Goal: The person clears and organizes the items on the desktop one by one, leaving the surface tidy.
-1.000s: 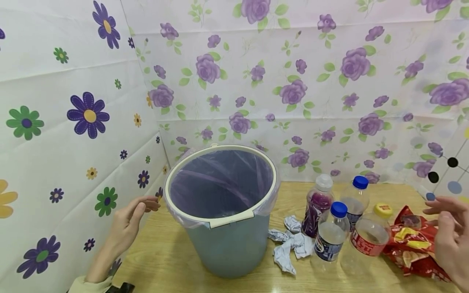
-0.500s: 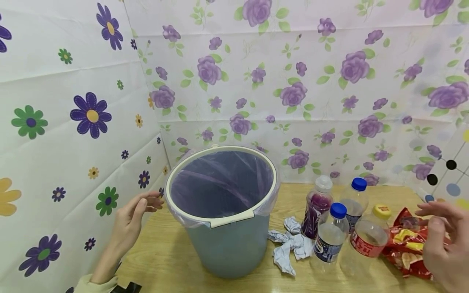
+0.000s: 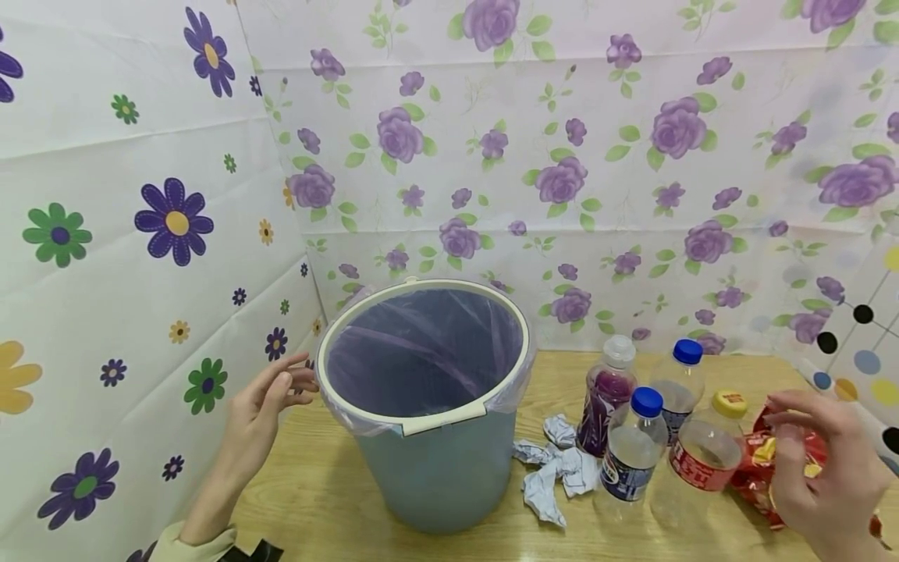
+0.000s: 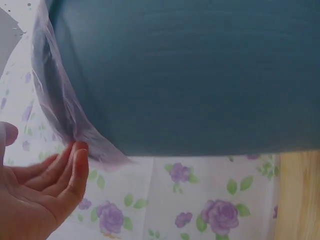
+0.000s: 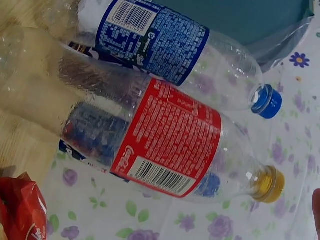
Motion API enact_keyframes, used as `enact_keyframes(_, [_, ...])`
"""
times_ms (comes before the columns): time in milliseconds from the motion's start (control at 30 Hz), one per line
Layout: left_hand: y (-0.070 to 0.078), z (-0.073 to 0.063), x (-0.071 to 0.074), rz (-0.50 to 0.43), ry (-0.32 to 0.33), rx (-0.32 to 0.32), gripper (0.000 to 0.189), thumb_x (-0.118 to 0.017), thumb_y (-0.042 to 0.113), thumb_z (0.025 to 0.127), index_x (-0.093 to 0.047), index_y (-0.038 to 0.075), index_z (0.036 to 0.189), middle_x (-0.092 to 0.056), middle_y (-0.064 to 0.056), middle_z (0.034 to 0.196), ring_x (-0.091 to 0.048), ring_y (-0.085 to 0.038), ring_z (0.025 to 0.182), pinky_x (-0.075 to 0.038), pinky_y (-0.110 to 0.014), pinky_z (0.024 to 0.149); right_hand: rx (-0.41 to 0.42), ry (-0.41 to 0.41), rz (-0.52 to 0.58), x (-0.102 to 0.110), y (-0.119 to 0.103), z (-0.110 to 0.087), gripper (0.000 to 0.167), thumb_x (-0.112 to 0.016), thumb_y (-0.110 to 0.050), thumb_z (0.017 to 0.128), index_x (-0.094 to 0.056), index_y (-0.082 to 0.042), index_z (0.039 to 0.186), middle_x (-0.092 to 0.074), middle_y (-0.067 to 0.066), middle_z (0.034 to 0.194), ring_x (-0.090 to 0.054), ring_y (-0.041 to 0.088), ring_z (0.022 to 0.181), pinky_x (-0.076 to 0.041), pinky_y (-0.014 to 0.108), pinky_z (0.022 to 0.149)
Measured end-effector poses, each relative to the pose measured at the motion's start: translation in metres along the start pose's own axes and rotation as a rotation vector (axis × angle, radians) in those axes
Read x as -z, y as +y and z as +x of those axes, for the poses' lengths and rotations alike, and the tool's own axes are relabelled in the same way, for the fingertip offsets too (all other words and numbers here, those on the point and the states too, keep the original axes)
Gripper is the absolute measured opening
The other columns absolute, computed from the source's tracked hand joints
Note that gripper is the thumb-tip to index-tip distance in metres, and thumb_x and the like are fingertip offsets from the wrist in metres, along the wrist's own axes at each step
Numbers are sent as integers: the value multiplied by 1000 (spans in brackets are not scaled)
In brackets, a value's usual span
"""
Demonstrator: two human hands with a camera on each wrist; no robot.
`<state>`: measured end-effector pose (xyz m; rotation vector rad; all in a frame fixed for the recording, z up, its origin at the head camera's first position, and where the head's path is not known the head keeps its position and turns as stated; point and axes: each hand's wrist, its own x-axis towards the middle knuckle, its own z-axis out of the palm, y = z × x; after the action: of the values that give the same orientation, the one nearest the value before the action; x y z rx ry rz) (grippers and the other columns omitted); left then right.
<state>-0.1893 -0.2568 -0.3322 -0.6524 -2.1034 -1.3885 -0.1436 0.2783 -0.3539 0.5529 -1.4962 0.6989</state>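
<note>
From the head view, a blue-grey plastic waste bin (image 3: 435, 460) with a cream rim and a thin purple liner bag (image 3: 421, 351) stands on the pale wooden table (image 3: 337, 499) against flowered sheets. The left hand (image 3: 260, 414) hovers just beside the bin's left rim, fingers loosely extended and holding nothing. To the right of the bin lie crumpled white tissues (image 3: 558, 472), then four upright bottles: a purple-filled bottle with a white cap (image 3: 607, 398), two clear bottles with blue caps (image 3: 635, 449) (image 3: 680, 382), and a clear plastic bottle with a red label and yellow cap (image 3: 705, 453). The right hand (image 3: 825, 476) is over a crinkled red snack bag (image 3: 762, 468) at the table's right edge, fingers bent downward; whether they grasp the bag cannot be told. The left wrist view shows the relaxed fingers (image 4: 75, 170) touching the liner's hanging edge (image 4: 65, 120) under the bin wall (image 4: 190, 75). The right wrist view shows the red-labelled bottle (image 5: 165, 145) beside a blue-capped one (image 5: 170, 42), with a corner of the red bag (image 5: 22, 210).
</note>
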Motion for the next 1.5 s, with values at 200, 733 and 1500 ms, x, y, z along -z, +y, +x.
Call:
enact_keyframes(200, [7,3,-3,31,-25,138,36,-37,10,105,-48,-5,136,-65,14,102,-63,-1,93,-58,-19,77,67,-43,29,-11,-19,3,42,-50,-20,98,-53,22,94,-56,31,86,-53,-12,105,-41,2,88])
enact_keyframes(733, [20,12,-10,-63,-82,345,48,-41,23,105,-39,-7,142,-65,3,97,-64,-4,87,-59,-20,77,182,-331,246,-35,-35,-12,42,-55,-25,98,-61,16,103,-66,17,112,-54,5,122,-44,7,97])
enact_keyframes(1500, [20,16,-12,-168,-64,498,58,-54,20,100,-32,-6,147,-65,9,100,-64,-2,96,-56,-15,82,138,-1009,188,-73,-35,-82,53,-54,-40,97,-44,-16,144,-49,-2,138,-51,13,122,-50,16,96])
